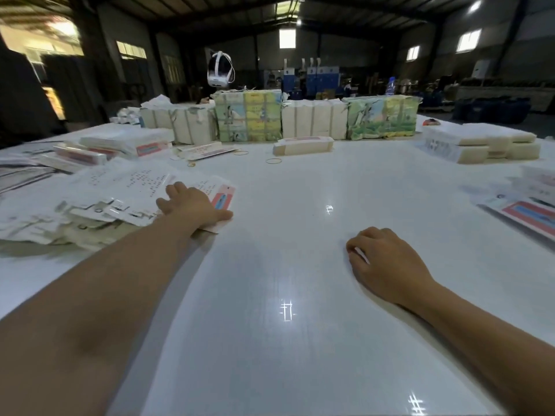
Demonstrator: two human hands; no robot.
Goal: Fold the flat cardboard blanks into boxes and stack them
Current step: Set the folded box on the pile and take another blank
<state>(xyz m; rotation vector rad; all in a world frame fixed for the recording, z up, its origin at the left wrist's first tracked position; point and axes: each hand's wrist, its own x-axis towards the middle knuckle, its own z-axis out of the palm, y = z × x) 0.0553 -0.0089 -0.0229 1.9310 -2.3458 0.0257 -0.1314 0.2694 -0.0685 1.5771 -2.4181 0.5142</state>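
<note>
White glossy table [300, 205]; left hand [192, 202] flat on blanks [126, 187]; right hand [387, 265] seemingly curled, grip empty.

White table [300, 265], glossy. Flat blanks [114, 193] heaped at left edge; bundles [249, 120] along far edge w/ rubber bands [273, 160] in front.

White glossy counter [300, 265] reflected ceiling lights. Rubber bands lay on it: one [273, 160] near centre back, another [241, 152] just left of that, small one [191, 164] further left. White headset [220, 69] sat above far bundles. Plastic water bottle [390, 85] stood upright beyond counter's far edge. Blue-and-white machines [315, 76] lined back wall. Bright windows [468, 40] high on right wall.
</note>
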